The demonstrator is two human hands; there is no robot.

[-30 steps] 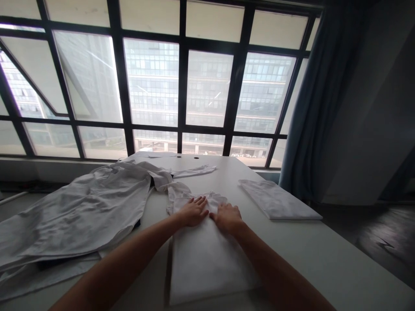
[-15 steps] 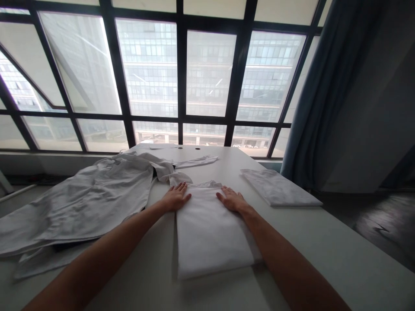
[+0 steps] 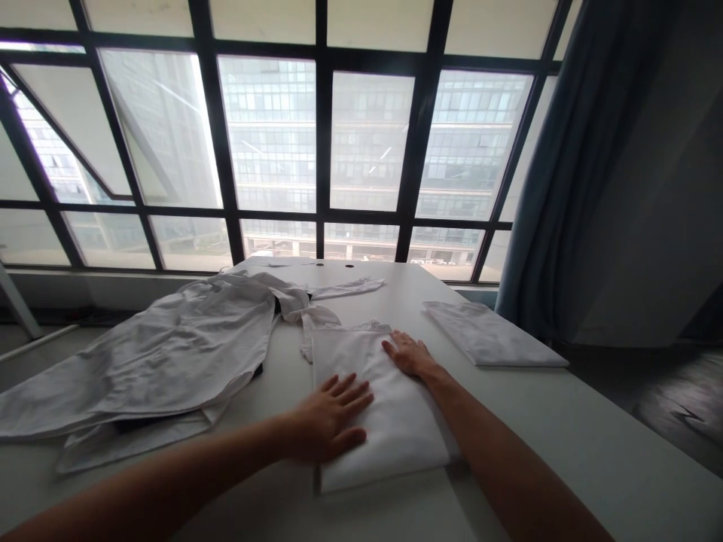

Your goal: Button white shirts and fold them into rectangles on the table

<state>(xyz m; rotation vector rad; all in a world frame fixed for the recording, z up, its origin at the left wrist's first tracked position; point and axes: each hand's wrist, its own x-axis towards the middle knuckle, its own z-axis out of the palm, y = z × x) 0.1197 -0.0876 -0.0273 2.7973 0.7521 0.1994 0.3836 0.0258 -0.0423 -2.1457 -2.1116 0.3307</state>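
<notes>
A white folded garment (image 3: 389,444) lies flat on the table in front of me, its far edge slightly rumpled. My left hand (image 3: 330,418) is over its left side, fingers spread and palm down; whether the whole palm touches the cloth I cannot tell. At the far right corner my right hand (image 3: 407,354) rests flat on the fabric with its fingers stretched out. Left of the folded garment, a heap of loose white garments (image 3: 186,354) is spread out, with dark patches showing at its edges.
Another folded white garment (image 3: 494,335) lies near the right edge of the white table (image 3: 542,436). A long sleeve-like strip (image 3: 350,287) stretches out behind the heap. Large windows stand beyond the table, and a dark blue curtain (image 3: 556,188) hangs at the right.
My left hand has come from the far left corner of the folded garment toward me, over its left middle. My right hand stays at the far right corner. The view has tilted up slightly.
</notes>
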